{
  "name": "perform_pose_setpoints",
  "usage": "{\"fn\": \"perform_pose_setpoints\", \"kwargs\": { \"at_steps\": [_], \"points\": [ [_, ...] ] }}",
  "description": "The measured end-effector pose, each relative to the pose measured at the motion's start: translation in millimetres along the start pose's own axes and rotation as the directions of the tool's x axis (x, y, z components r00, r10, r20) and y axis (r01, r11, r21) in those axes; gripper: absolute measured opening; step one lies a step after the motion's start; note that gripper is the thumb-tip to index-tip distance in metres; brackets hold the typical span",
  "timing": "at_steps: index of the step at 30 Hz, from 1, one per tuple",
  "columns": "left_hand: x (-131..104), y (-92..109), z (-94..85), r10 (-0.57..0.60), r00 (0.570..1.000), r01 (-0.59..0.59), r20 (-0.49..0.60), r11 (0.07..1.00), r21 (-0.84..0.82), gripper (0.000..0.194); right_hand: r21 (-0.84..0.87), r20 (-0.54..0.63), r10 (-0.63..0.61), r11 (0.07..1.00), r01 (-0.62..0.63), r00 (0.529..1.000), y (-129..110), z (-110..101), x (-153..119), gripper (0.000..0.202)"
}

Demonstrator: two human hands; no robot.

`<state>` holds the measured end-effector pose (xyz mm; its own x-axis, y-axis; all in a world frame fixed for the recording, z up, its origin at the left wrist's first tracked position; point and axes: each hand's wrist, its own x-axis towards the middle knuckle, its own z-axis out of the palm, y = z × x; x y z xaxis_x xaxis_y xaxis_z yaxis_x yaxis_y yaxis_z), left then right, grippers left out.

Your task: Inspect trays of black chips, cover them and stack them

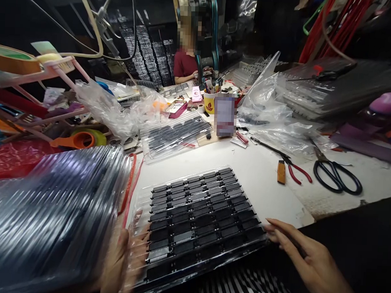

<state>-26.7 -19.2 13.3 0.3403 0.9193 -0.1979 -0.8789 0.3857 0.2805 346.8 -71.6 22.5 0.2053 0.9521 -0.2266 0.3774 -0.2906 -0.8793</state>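
Observation:
A clear plastic tray (199,215) filled with rows of black connector-like parts is tilted over the near edge of the white table. My left hand (124,257) grips its left side, fingers underneath and seen through the clear plastic, thumb at the edge. At the tray's right corner, my right hand (302,253) has its fingers stretched out, with the fingertips touching or very near the rim. Left of my left hand rises a tall stack of similar clear trays (58,210). Another tray with long dark parts (176,133) lies farther back on the table.
Red-handled pliers (297,171), an orange cutter (281,172) and large scissors (337,177) lie at the right. A phone (225,115) stands before a yellow mug (209,102). Plastic bags (264,110) lie behind. A person in a red shirt (184,65) sits across.

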Motion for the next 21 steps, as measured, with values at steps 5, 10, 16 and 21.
{"fn": "perform_pose_setpoints", "kwargs": {
  "at_steps": [5,10,16,21],
  "points": [
    [-3.2,-0.8,-5.7,0.142,0.990,-0.142,0.005,0.990,-0.020,0.048,0.105,0.238,0.163,0.976,-0.192,0.957,5.5,5.7,-4.6,0.062],
    [-5.2,-0.8,-4.0,0.162,0.987,-0.162,-0.014,0.987,0.007,0.050,0.257,0.266,0.096,0.952,-0.166,0.959,11.4,20.1,-12.9,0.066],
    [-13.0,2.2,-10.0,0.113,0.989,-0.093,-0.093,0.976,0.198,0.053,0.408,0.131,0.165,0.889,-0.205,0.977,9.4,15.5,-11.6,0.048],
    [-14.3,-1.4,-10.3,0.187,0.974,-0.134,-0.127,0.929,0.346,0.057,0.716,0.261,0.274,0.588,-0.376,0.925,-26.8,9.9,11.5,0.044]
  ]
}}
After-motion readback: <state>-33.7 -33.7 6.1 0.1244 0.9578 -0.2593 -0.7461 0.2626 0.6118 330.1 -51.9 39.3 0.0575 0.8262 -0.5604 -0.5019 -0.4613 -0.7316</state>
